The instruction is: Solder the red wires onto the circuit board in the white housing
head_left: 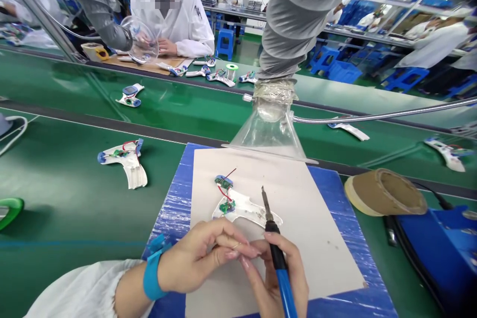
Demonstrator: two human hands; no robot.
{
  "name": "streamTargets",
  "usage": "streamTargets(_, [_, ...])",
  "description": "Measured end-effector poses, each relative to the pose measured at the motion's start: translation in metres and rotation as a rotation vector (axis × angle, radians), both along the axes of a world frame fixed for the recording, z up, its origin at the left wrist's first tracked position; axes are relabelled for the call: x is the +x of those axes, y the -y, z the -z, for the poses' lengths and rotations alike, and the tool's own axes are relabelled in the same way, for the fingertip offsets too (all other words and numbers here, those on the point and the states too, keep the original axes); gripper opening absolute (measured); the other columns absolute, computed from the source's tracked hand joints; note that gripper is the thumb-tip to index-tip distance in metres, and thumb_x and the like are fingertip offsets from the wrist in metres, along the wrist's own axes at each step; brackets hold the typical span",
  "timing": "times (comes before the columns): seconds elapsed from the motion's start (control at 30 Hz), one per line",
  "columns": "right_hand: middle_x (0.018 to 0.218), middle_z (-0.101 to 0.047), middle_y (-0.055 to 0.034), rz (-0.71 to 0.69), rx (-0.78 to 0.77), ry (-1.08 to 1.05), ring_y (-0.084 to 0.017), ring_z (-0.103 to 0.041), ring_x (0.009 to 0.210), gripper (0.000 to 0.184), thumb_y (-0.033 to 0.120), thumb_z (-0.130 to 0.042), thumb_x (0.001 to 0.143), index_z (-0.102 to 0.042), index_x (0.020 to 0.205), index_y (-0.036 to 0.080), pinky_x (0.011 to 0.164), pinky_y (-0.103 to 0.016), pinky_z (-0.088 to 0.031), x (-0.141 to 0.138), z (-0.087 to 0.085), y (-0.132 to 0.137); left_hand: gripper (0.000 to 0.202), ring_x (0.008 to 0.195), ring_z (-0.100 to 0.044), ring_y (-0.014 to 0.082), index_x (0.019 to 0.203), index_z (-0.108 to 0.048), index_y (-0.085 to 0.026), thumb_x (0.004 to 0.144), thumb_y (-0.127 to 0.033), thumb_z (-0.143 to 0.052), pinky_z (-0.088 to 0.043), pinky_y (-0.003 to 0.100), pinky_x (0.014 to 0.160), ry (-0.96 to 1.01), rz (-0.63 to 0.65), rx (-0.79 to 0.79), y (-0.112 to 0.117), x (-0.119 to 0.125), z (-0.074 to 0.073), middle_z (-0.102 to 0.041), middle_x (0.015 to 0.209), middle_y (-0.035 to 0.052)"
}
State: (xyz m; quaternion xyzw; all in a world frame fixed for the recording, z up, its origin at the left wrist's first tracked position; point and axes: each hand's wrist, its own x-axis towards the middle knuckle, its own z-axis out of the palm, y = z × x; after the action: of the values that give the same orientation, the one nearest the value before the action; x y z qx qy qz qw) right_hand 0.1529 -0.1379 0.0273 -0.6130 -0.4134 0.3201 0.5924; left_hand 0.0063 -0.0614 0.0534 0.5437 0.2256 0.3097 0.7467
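Note:
My right hand (pixel 278 278) grips a soldering iron (pixel 275 246) with a blue and black handle; its tip points up and away over a white plastic shell (pixel 248 208). The shell lies on a white board (pixel 316 208) and carries small green circuit boards (pixel 224 194) joined by red wires. My left hand (pixel 203 256), with a blue wrist strap (pixel 152 271), is pinched on a thin strand of wire (pixel 235 245) just below the shell, its fingertips touching my right hand's fingers.
A clear fume funnel (pixel 270 129) on a grey hose hangs over the board's far edge. Another shell with wiring (pixel 124 159) lies left on the green belt. A roll of brown tape (pixel 385 193) and a blue unit (pixel 439 243) sit right. A person in white works opposite.

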Motion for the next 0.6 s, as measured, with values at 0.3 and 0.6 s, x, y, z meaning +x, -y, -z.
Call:
streamTargets(0.3, [0.08, -0.067, 0.0042, 0.006, 0.072, 0.452, -0.011, -0.066, 0.076, 0.018, 0.03, -0.062, 0.09, -0.057, 0.106, 0.026, 0.083, -0.024, -0.049, 0.028, 0.001, 0.002, 0.012, 0.057, -0.065, 0.013, 0.083, -0.075, -0.019, 0.088, -0.025, -0.066, -0.048, 0.021, 0.055, -0.437, -0.229, 0.648, -0.02, -0.011, 0.004, -0.074, 0.069, 0.0033])
streamTargets(0.6, [0.112, -0.065, -0.0039, 0.013, -0.173, 0.862, -0.019, -0.066, 0.101, 0.038, 0.048, -0.051, 0.093, -0.052, 0.125, 0.027, 0.082, -0.029, -0.052, 0.062, -0.003, -0.023, 0.011, 0.05, -0.052, 0.0076, 0.077, -0.073, -0.017, 0.085, -0.018, -0.066, -0.041, 0.018, 0.051, -0.572, -0.593, 0.773, -0.038, -0.016, 0.017, -0.065, 0.06, -0.0012])
